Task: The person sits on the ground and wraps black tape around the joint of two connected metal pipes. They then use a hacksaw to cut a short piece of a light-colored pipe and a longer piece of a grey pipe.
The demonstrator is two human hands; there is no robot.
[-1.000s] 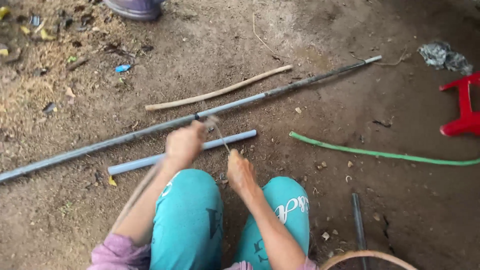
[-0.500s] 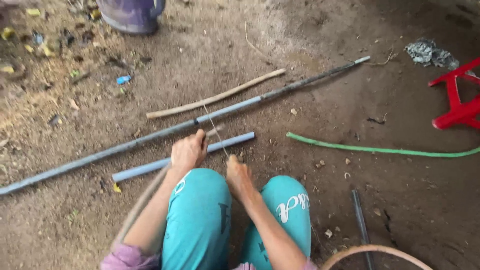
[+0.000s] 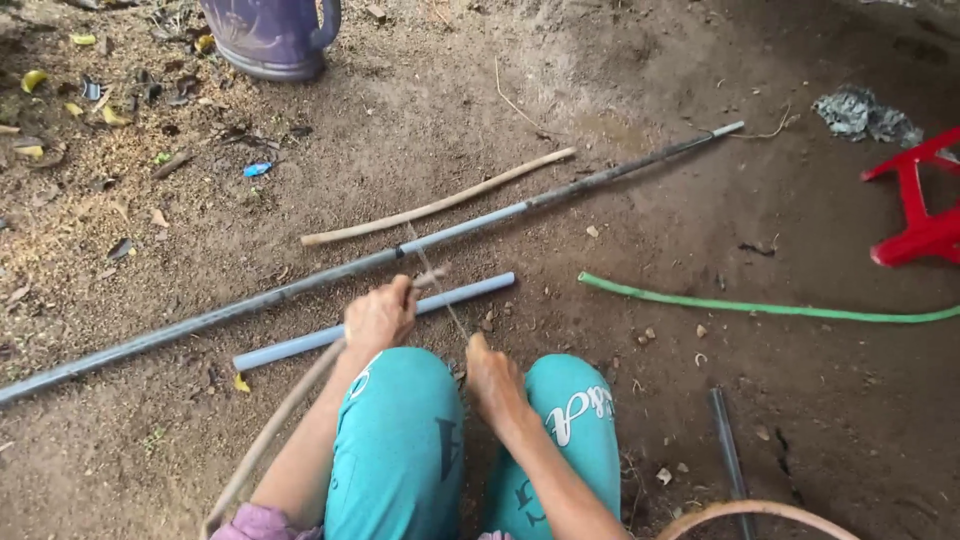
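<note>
Over the knees: left hand (image 3: 378, 318) is closing around a thin cane strip (image 3: 275, 430) (pale, flat, bending back past the arm).
Right hand: right hand (image 3: 492, 385) is pinching a fine splint (image 3: 432, 275), which is slanting up towards the pipes.
Ground: packed brown dirt, gritty and littered.
Pipes: long grey pipe (image 3: 300, 288) is lying beside a short pale-blue pipe (image 3: 460, 295).
Nearby: smooth wooden stick (image 3: 440, 205), green hose (image 3: 770, 310), red plastic stool (image 3: 915, 200).

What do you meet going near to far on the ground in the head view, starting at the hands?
Left hand and right hand → short blue pipe → long grey pipe → wooden stick → purple jug.
</note>
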